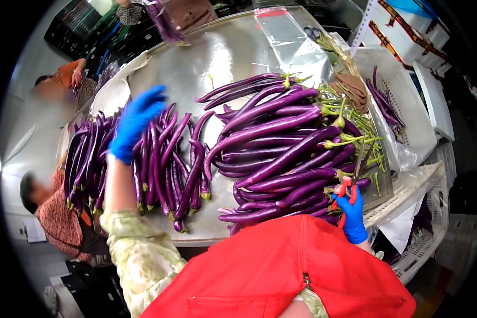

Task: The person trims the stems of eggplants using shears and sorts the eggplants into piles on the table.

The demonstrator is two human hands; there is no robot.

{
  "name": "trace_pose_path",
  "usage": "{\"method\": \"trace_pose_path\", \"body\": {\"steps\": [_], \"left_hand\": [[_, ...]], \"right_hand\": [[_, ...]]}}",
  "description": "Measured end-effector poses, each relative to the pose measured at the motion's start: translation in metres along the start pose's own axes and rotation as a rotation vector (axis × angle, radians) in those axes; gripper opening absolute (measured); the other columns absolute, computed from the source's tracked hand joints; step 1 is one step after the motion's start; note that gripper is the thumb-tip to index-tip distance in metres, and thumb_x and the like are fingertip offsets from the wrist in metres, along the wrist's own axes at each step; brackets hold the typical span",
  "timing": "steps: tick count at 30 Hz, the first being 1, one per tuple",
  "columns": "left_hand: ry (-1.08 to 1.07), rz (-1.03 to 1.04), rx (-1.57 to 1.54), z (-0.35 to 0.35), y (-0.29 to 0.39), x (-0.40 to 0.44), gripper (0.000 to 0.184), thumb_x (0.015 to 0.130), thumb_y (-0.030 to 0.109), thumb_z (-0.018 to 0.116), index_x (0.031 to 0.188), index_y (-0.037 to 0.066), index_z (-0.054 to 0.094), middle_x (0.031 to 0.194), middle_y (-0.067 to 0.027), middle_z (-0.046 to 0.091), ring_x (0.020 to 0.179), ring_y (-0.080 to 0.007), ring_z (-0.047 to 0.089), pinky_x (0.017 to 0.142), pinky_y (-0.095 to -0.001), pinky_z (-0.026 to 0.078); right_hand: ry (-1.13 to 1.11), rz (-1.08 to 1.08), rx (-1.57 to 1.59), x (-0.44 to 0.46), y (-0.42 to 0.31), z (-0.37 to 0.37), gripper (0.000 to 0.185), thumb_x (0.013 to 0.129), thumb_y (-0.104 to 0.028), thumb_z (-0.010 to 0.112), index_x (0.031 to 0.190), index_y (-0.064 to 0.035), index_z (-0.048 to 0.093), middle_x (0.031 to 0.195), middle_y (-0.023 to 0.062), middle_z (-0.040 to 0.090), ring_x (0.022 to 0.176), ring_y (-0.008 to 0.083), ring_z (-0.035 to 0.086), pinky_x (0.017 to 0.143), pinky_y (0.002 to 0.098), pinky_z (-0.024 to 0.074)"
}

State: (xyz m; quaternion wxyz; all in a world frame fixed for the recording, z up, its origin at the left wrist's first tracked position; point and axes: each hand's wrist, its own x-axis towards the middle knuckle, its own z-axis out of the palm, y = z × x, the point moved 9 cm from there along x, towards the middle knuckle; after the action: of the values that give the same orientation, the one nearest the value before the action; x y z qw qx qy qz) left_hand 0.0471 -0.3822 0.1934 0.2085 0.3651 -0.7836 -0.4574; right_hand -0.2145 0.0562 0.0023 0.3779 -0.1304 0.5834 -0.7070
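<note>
My left hand (135, 127), in a blue glove, is over the left pile of long purple eggplants (156, 159), slightly blurred. Its fingers look stretched out, with nothing visible in them. At the lower right, my right hand (351, 214), also gloved in blue, is closed around red-handled scissors (343, 199). Their blades point up among the stem ends of a larger heap of eggplants (281, 153), which lie roughly sideways with green stems to the right. In the left pile, the eggplants' stem ends point toward me.
Cut green stems (373, 140) lie along the metal table's (196, 58) right edge, near a brown cloth (351, 90). Clear plastic bags (286, 40) are at the back. White crates (408, 95) stand to the right. Other people (58, 217) are on the left and beyond the table.
</note>
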Motion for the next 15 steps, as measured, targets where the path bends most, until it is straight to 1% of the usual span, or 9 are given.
{"method": "trace_pose_path", "body": {"steps": [2, 4, 6, 8, 9, 10, 11, 13, 15], "left_hand": [[-0.325, 0.066, 0.220, 0.084, -0.006, 0.027, 0.069, 0.080, 0.027, 0.070, 0.139, 0.008, 0.040, 0.139, -0.0158, 0.043, 0.130, -0.0231, 0.038, 0.109, -0.0363, 0.028], [-0.399, 0.244, 0.316, 0.145, -0.025, 0.068, 0.083, 0.074, 0.035, 0.073, 0.143, 0.011, 0.033, 0.144, -0.0203, 0.034, 0.135, -0.0298, 0.030, 0.112, -0.0401, 0.022], [-0.361, 0.327, 0.498, 0.188, -0.068, 0.118, 0.096, 0.068, 0.039, 0.074, 0.147, 0.015, 0.025, 0.146, -0.0243, 0.027, 0.137, -0.0378, 0.023, 0.112, -0.0485, 0.020], [-0.363, 0.227, 0.761, 0.222, -0.086, 0.152, 0.107, 0.061, 0.042, 0.075, 0.148, 0.018, 0.018, 0.147, -0.0272, 0.023, 0.138, -0.0427, 0.018, 0.110, -0.0566, 0.018], [-0.380, 0.188, 0.773, 0.233, -0.093, 0.168, 0.107, 0.060, 0.041, 0.075, 0.148, 0.020, 0.017, 0.148, -0.0251, 0.023, 0.138, -0.0422, 0.019, 0.107, -0.0604, 0.019], [-0.373, 0.180, 0.818, 0.240, -0.098, 0.183, 0.106, 0.061, 0.041, 0.074, 0.148, 0.021, 0.018, 0.148, -0.0245, 0.023, 0.138, -0.0421, 0.019, 0.107, -0.0601, 0.020], [-0.365, 0.170, 0.864, 0.247, -0.103, 0.198, 0.104, 0.061, 0.040, 0.074, 0.148, 0.021, 0.019, 0.148, -0.0239, 0.024, 0.138, -0.0419, 0.020, 0.107, -0.0599, 0.020], [-0.325, 0.163, 0.943, 0.251, -0.102, 0.209, 0.100, 0.063, 0.039, 0.072, 0.147, 0.023, 0.021, 0.147, -0.0220, 0.027, 0.137, -0.0410, 0.022, 0.106, -0.0597, 0.022], [-0.354, 0.080, 0.976, 0.254, -0.118, 0.218, 0.099, 0.064, 0.038, 0.072, 0.147, 0.022, 0.021, 0.141, -0.0220, 0.036, 0.130, -0.0398, 0.036, 0.103, -0.0586, 0.029]], "right_hand": [[0.029, 0.013, -0.023, -0.003, 0.000, -0.004, 0.059, 0.075, -0.001, 0.059, 0.131, -0.0026, 0.042, 0.098, 0.0073, 0.053, 0.085, 0.0141, 0.053, 0.066, 0.0246, 0.0459], [0.054, -0.012, -0.024, -0.003, -0.003, -0.008, 0.061, 0.074, -0.003, 0.060, 0.132, -0.0014, 0.040, 0.097, 0.0084, 0.053, 0.086, 0.0158, 0.053, 0.067, 0.0260, 0.0467], [0.077, -0.070, -0.010, -0.005, -0.008, -0.013, 0.062, 0.074, -0.005, 0.062, 0.132, -0.0015, 0.040, 0.097, 0.0083, 0.053, 0.086, 0.0160, 0.053, 0.067, 0.0258, 0.0461], [0.140, -0.043, -0.002, -0.006, -0.006, -0.022, 0.062, 0.073, -0.002, 0.059, 0.132, -0.0010, 0.039, 0.097, 0.0094, 0.052, 0.085, 0.0173, 0.053, 0.067, 0.0274, 0.0466], [0.173, -0.021, 0.004, -0.008, -0.003, -0.027, 0.062, 0.073, -0.002, 0.058, 0.132, -0.0009, 0.039, 0.097, 0.0098, 0.052, 0.085, 0.0176, 0.053, 0.067, 0.0277, 0.0468], [0.206, 0.001, 0.011, -0.007, 0.000, -0.031, 0.062, 0.073, -0.001, 0.057, 0.132, -0.0008, 0.039, 0.097, 0.0102, 0.052, 0.084, 0.0179, 0.054, 0.067, 0.0279, 0.0469], [0.163, 0.035, 0.049, -0.007, -0.002, -0.029, 0.057, 0.077, 0.004, 0.055, 0.131, -0.0034, 0.041, 0.103, 0.0062, 0.051, 0.092, 0.0145, 0.052, 0.076, 0.0270, 0.0450], [0.194, 0.043, 0.031, -0.004, 0.000, -0.032, 0.057, 0.077, 0.003, 0.056, 0.132, -0.0040, 0.041, 0.103, 0.0059, 0.051, 0.092, 0.0144, 0.052, 0.075, 0.0268, 0.0449], [0.189, 0.046, 0.014, 0.000, 0.001, -0.034, 0.058, 0.077, 0.002, 0.056, 0.132, -0.0047, 0.041, 0.103, 0.0054, 0.051, 0.091, 0.0144, 0.052, 0.075, 0.0268, 0.0451]]}}
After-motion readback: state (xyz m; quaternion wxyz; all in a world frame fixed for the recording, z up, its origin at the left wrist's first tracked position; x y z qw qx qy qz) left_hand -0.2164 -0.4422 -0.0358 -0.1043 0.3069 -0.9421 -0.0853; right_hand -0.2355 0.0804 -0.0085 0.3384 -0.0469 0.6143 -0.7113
